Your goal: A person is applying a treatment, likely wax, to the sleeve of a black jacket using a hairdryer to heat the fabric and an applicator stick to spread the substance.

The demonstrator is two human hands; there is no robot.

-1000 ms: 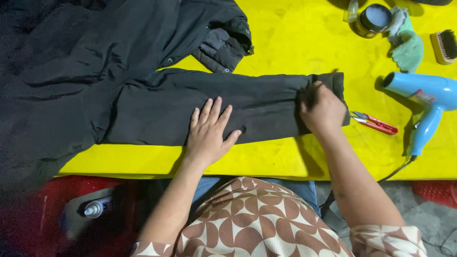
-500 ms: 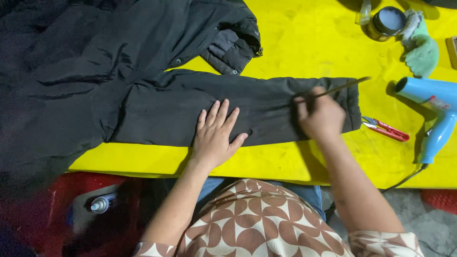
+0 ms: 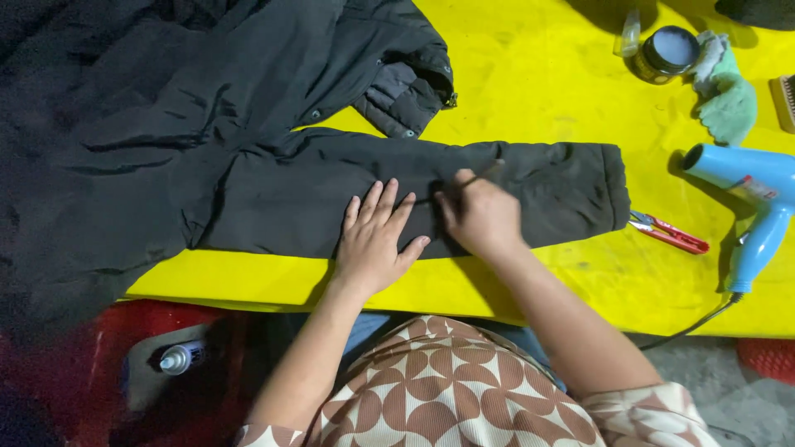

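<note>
Nearest the camera, a patterned brown-and-cream top (image 3: 447,389), with both bare forearms reaching forward over the yellow table (image 3: 530,91). Below the table's near edge on the left, a small bottle with a blue cap (image 3: 180,357) lying in a dark tray against something red. On the table, a black padded jacket (image 3: 207,108) spread wide across the left, its sleeve (image 3: 546,186) stretched out flat to the right, cuff end pointing toward the tools. Left hand (image 3: 374,240) open and pressed flat on the sleeve, fingers spread and pointing away. Just beside it to the right, nearly touching, right hand (image 3: 482,217) closed around a thin dark stick-like tool (image 3: 480,175) (its kind too blurred to tell), tip angled up and to the right over the fabric. Just past the cuff, red-handled thread snips (image 3: 671,234) lying on the yellow surface. Further right, a light blue hair dryer (image 3: 749,199) on its side, nozzle toward the sleeve, cord dropping over the table's near edge. Farther back at the top right, a round tin (image 3: 667,51) with a pale blue top, next to a crumpled green cloth (image 3: 729,99), and at the very edge a brush (image 3: 784,101), only partly in view.
</note>
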